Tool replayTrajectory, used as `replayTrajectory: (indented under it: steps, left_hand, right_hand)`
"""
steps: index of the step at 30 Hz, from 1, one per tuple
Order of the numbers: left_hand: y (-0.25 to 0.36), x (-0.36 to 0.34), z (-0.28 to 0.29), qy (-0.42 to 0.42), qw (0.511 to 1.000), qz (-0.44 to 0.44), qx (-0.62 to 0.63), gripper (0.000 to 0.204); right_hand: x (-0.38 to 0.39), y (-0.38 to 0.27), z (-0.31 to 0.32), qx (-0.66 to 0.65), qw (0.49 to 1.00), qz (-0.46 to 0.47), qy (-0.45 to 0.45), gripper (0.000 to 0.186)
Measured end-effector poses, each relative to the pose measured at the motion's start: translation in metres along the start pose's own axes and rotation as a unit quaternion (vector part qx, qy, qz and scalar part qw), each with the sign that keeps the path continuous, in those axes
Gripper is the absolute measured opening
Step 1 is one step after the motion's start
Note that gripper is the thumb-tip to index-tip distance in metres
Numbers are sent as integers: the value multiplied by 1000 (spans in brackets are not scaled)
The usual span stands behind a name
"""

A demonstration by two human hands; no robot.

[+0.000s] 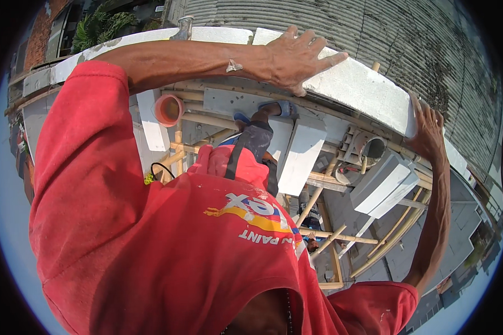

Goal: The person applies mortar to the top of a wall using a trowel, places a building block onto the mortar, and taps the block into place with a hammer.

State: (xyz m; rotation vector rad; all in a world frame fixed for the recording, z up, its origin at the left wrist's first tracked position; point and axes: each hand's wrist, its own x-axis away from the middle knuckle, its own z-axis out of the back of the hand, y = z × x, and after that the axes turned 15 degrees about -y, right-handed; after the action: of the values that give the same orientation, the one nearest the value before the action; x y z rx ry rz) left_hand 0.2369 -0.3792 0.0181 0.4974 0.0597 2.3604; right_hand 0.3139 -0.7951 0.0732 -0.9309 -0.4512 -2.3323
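A white lightweight concrete block (363,89) lies along the top of a wall in front of me. My left hand (304,61) is clamped across it, fingers splayed over the top and far side, thumb over the near edge. At the block's right end my right hand (427,125) curls round it, fingers on the far side. To the left of a narrow joint, another white block (223,35) continues the row. A grey metal piece (183,28) stands on that row; its kind is unclear.
Below me, bamboo poles (207,120) form a scaffold under my sandalled foot (285,109). An orange bucket (167,110), spare white blocks (304,153) and stacked blocks (385,187), plus a grey bucket (373,149), stand around. Another person (312,243) is lower down. Beyond the wall spreads a corrugated roof (385,39).
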Motion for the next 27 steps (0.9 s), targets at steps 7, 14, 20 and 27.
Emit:
replayTrajectory:
  steps: [7,14,20,27]
  left_hand:
    - [0,-5,1,-1,999,16,-42,127]
    - [-18,-13,-12,-30,994,13,-109,127]
    - [-27,-12,-18,-34,987,17,-159,130]
    - [-11,-6,11,-53,994,-27,-95,129]
  right_hand:
    - [-1,3,-13,2,1000,-15,12,133]
    - [-12,14,-43,60,995,-45,59,136]
    - [3,1,-38,51,996,-65,24,139]
    - [1,0,-35,42,997,-69,-2,142]
